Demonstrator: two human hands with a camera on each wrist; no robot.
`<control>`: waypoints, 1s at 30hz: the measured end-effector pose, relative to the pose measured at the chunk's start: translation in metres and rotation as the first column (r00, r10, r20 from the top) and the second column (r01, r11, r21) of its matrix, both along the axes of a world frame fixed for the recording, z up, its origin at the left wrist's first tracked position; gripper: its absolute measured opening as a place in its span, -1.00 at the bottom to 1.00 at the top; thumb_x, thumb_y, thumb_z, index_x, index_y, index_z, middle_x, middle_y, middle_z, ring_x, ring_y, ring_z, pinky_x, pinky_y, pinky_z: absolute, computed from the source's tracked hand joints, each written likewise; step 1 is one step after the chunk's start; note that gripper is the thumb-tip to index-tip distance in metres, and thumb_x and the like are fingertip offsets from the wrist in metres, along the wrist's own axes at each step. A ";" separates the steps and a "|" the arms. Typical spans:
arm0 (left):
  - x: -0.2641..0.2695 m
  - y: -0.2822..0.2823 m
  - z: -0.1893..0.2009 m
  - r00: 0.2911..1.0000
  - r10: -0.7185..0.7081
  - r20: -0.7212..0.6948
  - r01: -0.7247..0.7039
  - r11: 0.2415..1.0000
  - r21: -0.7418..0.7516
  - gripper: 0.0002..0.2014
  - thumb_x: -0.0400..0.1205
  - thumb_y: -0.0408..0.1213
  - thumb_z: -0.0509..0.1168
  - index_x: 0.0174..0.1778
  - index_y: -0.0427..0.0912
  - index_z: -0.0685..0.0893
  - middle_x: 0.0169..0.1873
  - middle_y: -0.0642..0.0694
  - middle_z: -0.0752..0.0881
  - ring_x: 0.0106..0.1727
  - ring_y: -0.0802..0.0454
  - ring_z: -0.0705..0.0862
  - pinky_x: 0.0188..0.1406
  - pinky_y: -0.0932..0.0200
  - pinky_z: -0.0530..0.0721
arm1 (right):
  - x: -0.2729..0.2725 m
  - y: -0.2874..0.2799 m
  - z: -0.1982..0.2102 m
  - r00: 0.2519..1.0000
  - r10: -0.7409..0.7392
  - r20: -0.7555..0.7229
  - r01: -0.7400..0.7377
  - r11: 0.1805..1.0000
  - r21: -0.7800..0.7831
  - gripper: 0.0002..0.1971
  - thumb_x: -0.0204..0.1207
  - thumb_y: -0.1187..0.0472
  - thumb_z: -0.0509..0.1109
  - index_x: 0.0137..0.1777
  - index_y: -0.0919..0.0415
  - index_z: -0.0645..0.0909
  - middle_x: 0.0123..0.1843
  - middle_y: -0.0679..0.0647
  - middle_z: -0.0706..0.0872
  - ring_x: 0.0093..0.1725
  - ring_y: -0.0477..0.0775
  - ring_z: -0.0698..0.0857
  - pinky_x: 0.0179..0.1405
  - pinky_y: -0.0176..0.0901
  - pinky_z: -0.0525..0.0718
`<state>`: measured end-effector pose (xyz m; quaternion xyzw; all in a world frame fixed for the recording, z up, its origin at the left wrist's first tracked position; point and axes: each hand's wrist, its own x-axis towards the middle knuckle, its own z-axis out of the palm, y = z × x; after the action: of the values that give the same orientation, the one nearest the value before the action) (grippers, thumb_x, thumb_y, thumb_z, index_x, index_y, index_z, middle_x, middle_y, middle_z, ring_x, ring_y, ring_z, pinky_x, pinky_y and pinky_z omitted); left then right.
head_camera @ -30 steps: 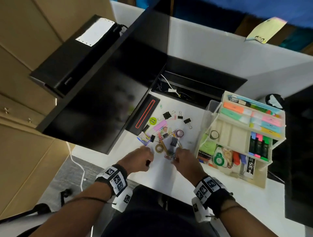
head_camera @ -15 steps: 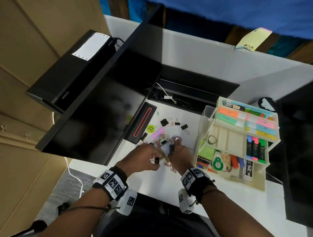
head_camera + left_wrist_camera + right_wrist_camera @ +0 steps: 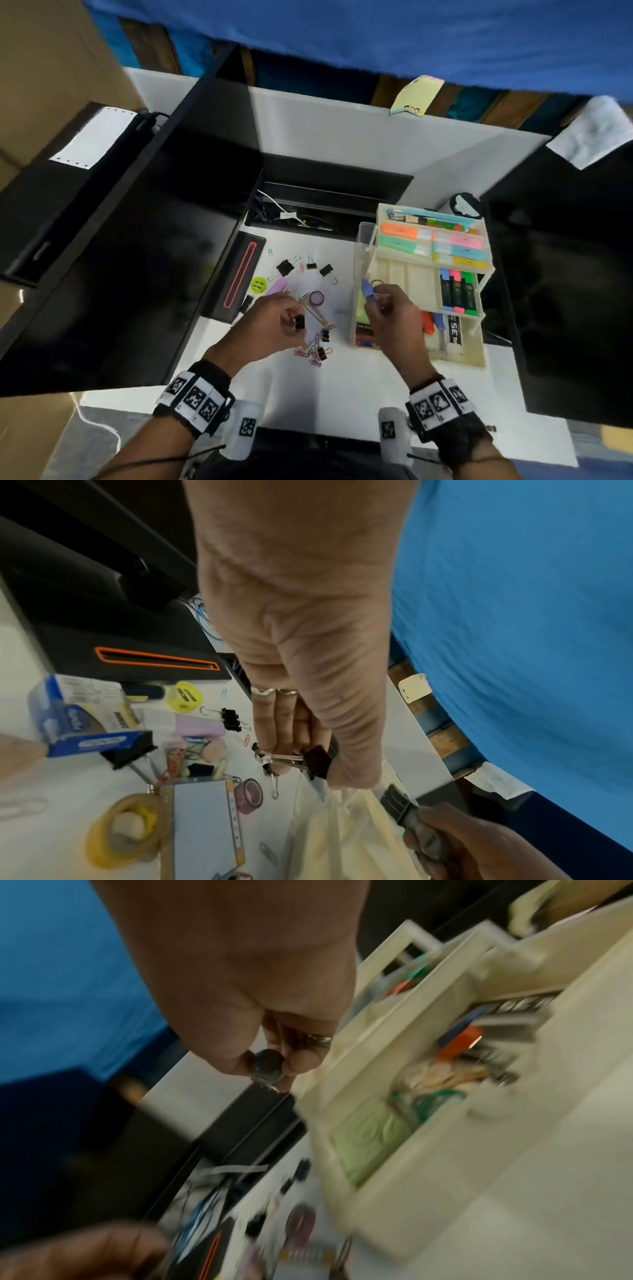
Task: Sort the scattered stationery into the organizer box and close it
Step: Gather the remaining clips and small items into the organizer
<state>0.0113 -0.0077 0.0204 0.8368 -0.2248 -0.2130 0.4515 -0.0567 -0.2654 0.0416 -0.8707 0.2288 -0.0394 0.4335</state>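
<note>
Left grip (image 3: 274,323) pinches a black binder clip (image 3: 313,760) between thumb and fingers, its wire handles folded along the fingertips, held just above the white surface (image 3: 342,387). Right grip (image 3: 390,313) is curled round a small dark, bluish item (image 3: 268,1066) too blurred to name, held over the near-left corner of the cream organizer box (image 3: 479,359), which stands open with its tiered trays spread. Beyond the left grip lie more binder clips (image 3: 285,267), a purple tape ring (image 3: 317,298) and a yellow-green sharpener (image 3: 258,285); below it, coloured paper clips (image 3: 313,354). A yellow tape roll (image 3: 120,831) and a notepad (image 3: 202,823) sit nearby.
</note>
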 end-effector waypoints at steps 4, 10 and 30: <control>0.003 -0.016 -0.004 0.999 -0.045 -0.004 0.045 0.999 0.024 -0.75 0.42 -0.22 0.60 -0.12 0.22 0.75 -0.17 0.14 0.72 -0.16 0.13 0.76 -0.13 0.10 0.79 | -0.007 -0.064 0.007 0.969 -0.246 0.033 0.245 0.969 0.028 -0.88 0.65 0.32 0.36 -0.06 0.22 0.73 -0.27 0.18 0.76 -0.34 0.04 0.64 -0.43 -0.40 0.57; 0.004 -0.040 0.000 0.993 -0.115 -0.017 0.115 0.993 0.026 -0.78 0.46 -0.26 0.61 -0.05 0.08 0.81 -0.12 0.22 0.71 -0.12 0.11 0.77 -0.07 0.14 0.78 | -0.003 -0.104 -0.008 0.948 -0.319 0.005 0.315 0.932 -0.177 -0.77 0.69 0.16 0.40 -0.20 0.19 0.72 -0.34 0.02 0.74 -0.32 0.00 0.68 -0.26 -0.07 0.66; 0.016 -0.069 0.014 0.989 -0.150 -0.013 0.151 0.988 0.042 -0.75 0.50 -0.21 0.66 0.05 0.02 0.82 -0.06 0.13 0.75 -0.06 0.10 0.77 0.03 0.16 0.79 | 0.022 -0.110 -0.027 0.958 -0.285 -0.031 0.260 0.907 -0.331 -0.79 0.49 0.09 0.53 -0.22 0.19 0.62 -0.17 0.08 0.64 -0.20 0.13 0.61 -0.19 -0.07 0.57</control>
<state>0.0275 -0.0764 0.0340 0.8260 -0.2806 -0.2553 0.4170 -0.0347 -0.3759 0.0144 -0.8903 0.3554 -0.1024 0.2657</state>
